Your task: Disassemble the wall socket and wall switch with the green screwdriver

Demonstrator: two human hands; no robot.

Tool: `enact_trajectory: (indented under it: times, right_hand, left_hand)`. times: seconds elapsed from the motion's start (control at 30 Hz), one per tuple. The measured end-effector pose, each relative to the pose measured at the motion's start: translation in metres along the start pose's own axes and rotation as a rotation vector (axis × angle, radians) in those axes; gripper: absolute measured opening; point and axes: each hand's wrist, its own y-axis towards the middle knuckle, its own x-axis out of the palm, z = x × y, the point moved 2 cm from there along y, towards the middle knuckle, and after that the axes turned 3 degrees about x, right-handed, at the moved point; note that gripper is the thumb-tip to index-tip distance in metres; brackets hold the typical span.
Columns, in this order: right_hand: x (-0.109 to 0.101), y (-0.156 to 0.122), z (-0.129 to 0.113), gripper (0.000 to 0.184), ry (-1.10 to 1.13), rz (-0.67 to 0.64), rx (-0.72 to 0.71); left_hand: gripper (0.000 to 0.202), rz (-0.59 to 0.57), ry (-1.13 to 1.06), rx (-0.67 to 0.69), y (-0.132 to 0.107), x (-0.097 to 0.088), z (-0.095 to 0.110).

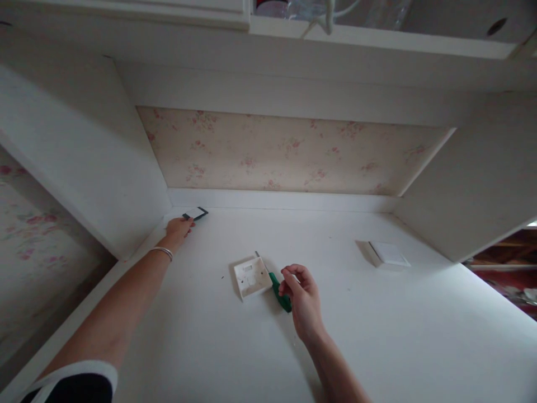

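Observation:
My left hand (179,232) is stretched out to the far left corner of the white surface, its fingers closed on the near edge of a small flat black-and-white packet (196,213). Near the middle, my right hand (305,301) is raised with its fingers curled and thumb pressed to the fingertips; whatever may be in the pinch is too small to make out. Just left of it lies a screwdriver with a green handle (281,295), its shaft along the right side of an open white square wall-switch back box (252,279).
A white square switch plate (389,253) lies at the right. White side panels (84,129) stand left and right, and a cabinet shelf (377,42) with clear plastic items hangs overhead. Flowered wallpaper (272,151) covers the back wall.

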Motion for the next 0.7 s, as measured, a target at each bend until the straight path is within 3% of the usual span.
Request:
enact_trajectory:
  times: [0.17, 0.3, 0.43, 0.5, 0.57, 0.63, 0.7]
  right_hand:
    - [0.001, -0.001, 0.002, 0.023, -0.029, -0.027, 0.011]
    - [0.001, -0.001, 0.001, 0.025, -0.046, -0.03, 0.019]
    - [0.001, -0.003, 0.0, 0.025, -0.084, -0.042, 0.006]
    - [0.002, -0.004, -0.001, 0.024, -0.097, -0.046, -0.009]
    - [0.002, -0.005, 0.0, 0.023, -0.108, -0.041, -0.017]
    - [0.002, -0.006, 0.001, 0.024, -0.118, -0.036, -0.021]
    - [0.002, -0.006, 0.002, 0.026, -0.122, -0.03, -0.022]
  left_hand:
    - [0.033, -0.011, 0.092, 0.044, 0.002, -0.013, 0.0]
    - [0.036, -0.094, 0.173, 0.187, -0.022, -0.018, 0.007]
    - [0.029, -0.229, 0.21, 0.471, -0.096, -0.01, 0.022]
    - [0.033, -0.354, 0.272, 0.915, -0.15, -0.003, 0.032]
    - [0.037, -0.452, 0.332, 1.174, -0.2, 0.002, 0.034]
    - [0.046, -0.515, 0.406, 1.285, -0.235, 0.006, 0.03]
    - [0.041, -0.527, 0.469, 1.303, -0.252, 0.006, 0.021]
